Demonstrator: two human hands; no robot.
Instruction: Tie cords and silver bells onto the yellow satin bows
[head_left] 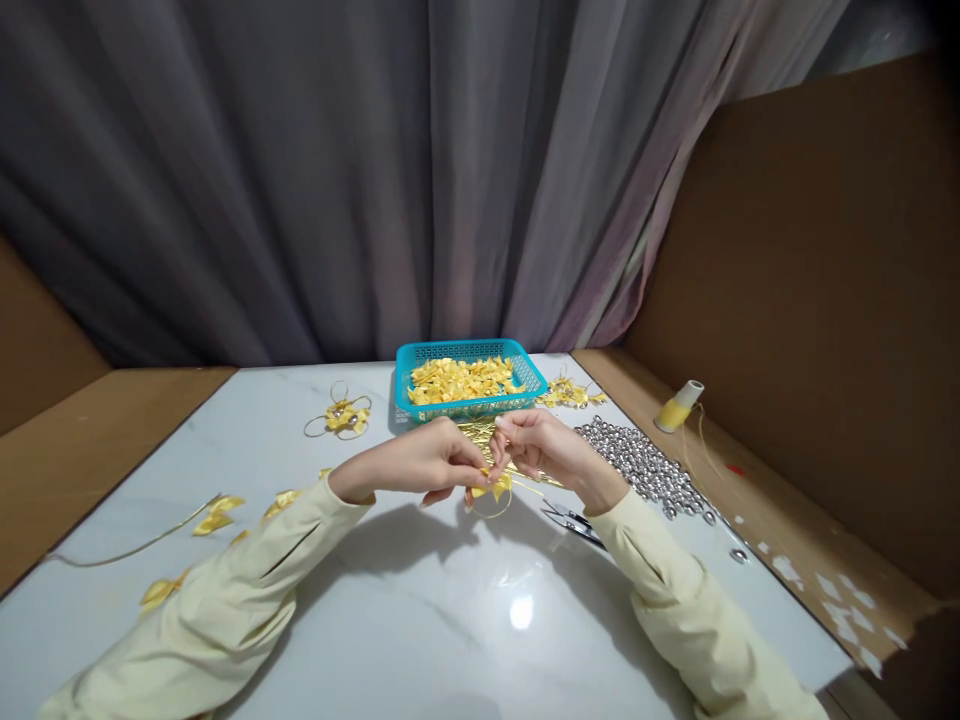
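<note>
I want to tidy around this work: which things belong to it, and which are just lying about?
Likely part of it:
hand-held yellow piece
turquoise basket of yellow pieces
gold wires
silver beads
metal hand tool

Seemingly just lying about:
white scraps
red scrap
perhaps the spool

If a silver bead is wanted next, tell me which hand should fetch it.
Probably the right hand: the beads lie close beside it, on its own side. The left hand is farther from them and pinches the yellow piece.
</note>
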